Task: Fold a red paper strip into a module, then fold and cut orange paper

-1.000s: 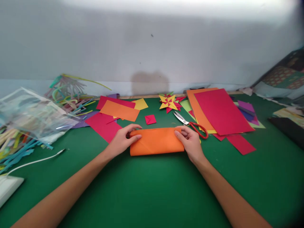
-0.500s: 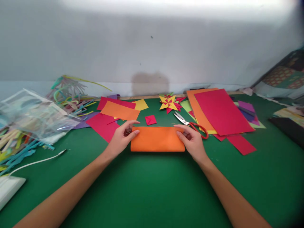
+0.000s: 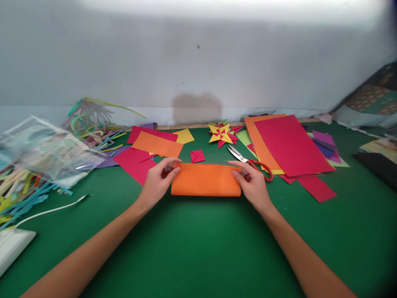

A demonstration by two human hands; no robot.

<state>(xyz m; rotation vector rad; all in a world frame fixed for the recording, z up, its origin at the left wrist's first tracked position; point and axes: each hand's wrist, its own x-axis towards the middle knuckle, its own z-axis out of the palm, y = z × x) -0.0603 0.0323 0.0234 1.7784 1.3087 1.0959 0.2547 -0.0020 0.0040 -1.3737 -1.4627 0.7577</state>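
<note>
An orange sheet of paper (image 3: 206, 180), bent over into a wide strip with a rounded lower edge, is held up between both hands above the green table. My left hand (image 3: 159, 179) pinches its upper left corner between thumb and fingers. At the upper right corner, my right hand (image 3: 252, 182) grips it in the same way. Just beyond the sheet lies a small folded red paper square (image 3: 197, 156). Scissors (image 3: 248, 160) with red handles rest behind my right hand, which hides a little of them.
A folded yellow and red paper star (image 3: 221, 133) lies at the back. Red and orange sheets (image 3: 294, 145) are stacked at right, cut pieces (image 3: 157, 144) at left. Farther left are a clear plastic bag (image 3: 52, 149), paper strips, a white cable (image 3: 52, 210) and a white box (image 3: 15, 248).
The orange paper has tipped slightly, its lower edge rising a little. Both hands keep their hold at the corners. The view has shifted slightly.
</note>
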